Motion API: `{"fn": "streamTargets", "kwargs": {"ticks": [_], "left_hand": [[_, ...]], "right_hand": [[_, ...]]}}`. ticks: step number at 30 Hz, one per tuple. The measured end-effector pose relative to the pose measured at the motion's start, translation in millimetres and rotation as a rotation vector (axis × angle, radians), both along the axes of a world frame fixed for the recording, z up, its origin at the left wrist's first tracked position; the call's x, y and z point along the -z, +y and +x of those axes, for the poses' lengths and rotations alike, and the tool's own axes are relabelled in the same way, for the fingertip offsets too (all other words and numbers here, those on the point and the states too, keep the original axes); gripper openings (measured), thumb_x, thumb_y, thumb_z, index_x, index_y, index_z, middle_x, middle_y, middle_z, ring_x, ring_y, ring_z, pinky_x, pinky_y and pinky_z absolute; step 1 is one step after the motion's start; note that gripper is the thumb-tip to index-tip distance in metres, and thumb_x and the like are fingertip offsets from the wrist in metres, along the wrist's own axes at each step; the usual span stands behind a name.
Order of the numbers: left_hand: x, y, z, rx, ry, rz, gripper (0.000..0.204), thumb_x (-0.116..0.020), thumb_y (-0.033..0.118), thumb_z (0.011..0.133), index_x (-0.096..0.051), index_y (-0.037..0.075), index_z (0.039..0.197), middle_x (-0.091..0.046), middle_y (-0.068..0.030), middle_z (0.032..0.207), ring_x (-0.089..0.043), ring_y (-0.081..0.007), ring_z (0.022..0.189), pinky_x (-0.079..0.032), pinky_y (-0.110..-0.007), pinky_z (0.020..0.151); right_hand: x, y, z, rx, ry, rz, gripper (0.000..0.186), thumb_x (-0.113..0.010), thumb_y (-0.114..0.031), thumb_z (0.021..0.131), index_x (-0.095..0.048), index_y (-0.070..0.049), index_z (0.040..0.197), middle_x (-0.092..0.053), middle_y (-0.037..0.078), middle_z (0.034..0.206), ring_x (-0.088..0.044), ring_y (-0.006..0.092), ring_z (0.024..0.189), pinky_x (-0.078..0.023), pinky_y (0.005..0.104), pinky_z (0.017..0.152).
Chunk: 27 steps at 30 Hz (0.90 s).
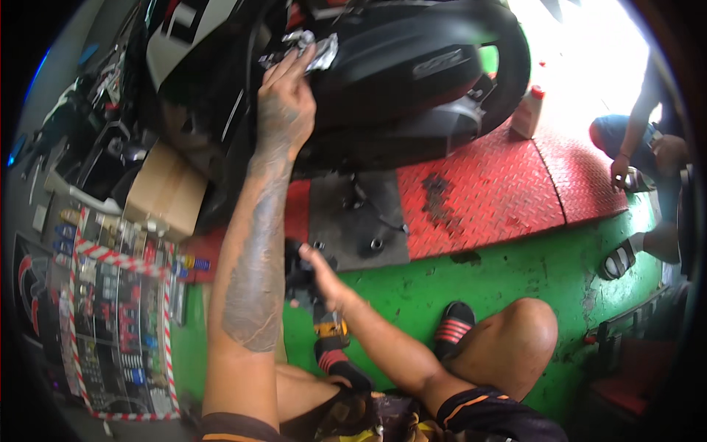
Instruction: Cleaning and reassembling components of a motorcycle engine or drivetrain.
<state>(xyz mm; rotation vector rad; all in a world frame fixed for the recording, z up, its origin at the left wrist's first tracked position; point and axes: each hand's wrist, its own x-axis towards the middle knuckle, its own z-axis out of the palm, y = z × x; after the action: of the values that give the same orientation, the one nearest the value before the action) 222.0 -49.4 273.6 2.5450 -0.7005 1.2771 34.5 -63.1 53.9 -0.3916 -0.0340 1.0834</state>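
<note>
Left hand [286, 103] presses a crumpled rag [305, 48] against the scooter [412, 66] — right hand [318, 271] grips a power drill [313, 295].

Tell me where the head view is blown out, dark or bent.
Head view: daylight washes out the upper right beyond the white bottle; the black scooter body stays dark, with little detail; fisheye bends the red checker-plate ramp and blackens the corners; the left hand on crumpled foil is sharp, the right hand slightly soft.

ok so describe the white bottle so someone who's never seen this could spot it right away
Start at the red checker-plate ramp under the black scooter. Follow the ramp to its far edge, just right of the scooter's tyre, where the white plastic bottle stands upright. Its red cap and pale body set it apart; nothing else stands on the ramp near it.
</note>
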Motion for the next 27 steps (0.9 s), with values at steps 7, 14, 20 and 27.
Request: {"fn": "streamTargets", "kwargs": {"ticks": [7,14,20,27], "left_hand": [[61,-14,-61,-0.263,-0.059,-0.097,0.043,-0.052,-0.008,0.083,-0.065,-0.001,0.123,-0.062,-0.0199,0.129,-0.058,-0.0349,0.107,-0.047,-0.039,0.101],[112,-7,-207,0.003,0.443,-0.627,0.024,-0.058,-0.004,0.087,-0.065,0.001,0.11,-0.068,-0.0131,0.102,-0.066,-0.0256,0.097,-0.054,-0.033,0.087],[169,106,-273,-0.21,0.473,-1.373,0.011,-0.069,0.004,0.09,-0.06,0.003,0.097,-0.065,-0.0022,0.092,-0.062,-0.0086,0.077,-0.052,-0.024,0.067],[216,77,-203,-0.442,0.486,-0.338,0.049,-0.069,0.026,0.093,-0.057,-0.004,0.13,-0.065,-0.0196,0.12,-0.065,-0.0272,0.106,-0.05,-0.036,0.092]], "right_hand": [[25,-22,13,0.088,0.116,0.161,0.083,-0.051,-0.077,0.082,-0.057,-0.01,0.131,-0.066,0.014,0.119,-0.068,0.0306,0.098,-0.059,0.0517,0.076],[47,-54,30,0.366,-0.092,0.03,0.085,-0.051,-0.073,0.084,-0.05,-0.009,0.139,-0.06,0.016,0.132,-0.064,0.0295,0.112,-0.056,0.0519,0.09],[59,-116,69,0.374,-0.092,0.116,0.091,-0.044,-0.081,0.082,-0.046,-0.014,0.144,-0.055,0.016,0.138,-0.061,0.0393,0.115,-0.058,0.0602,0.078],[71,-96,62,0.685,-0.129,0.114,0.089,-0.045,-0.076,0.087,-0.042,-0.011,0.147,-0.053,0.013,0.142,-0.055,0.0337,0.125,-0.05,0.0569,0.096]]}}
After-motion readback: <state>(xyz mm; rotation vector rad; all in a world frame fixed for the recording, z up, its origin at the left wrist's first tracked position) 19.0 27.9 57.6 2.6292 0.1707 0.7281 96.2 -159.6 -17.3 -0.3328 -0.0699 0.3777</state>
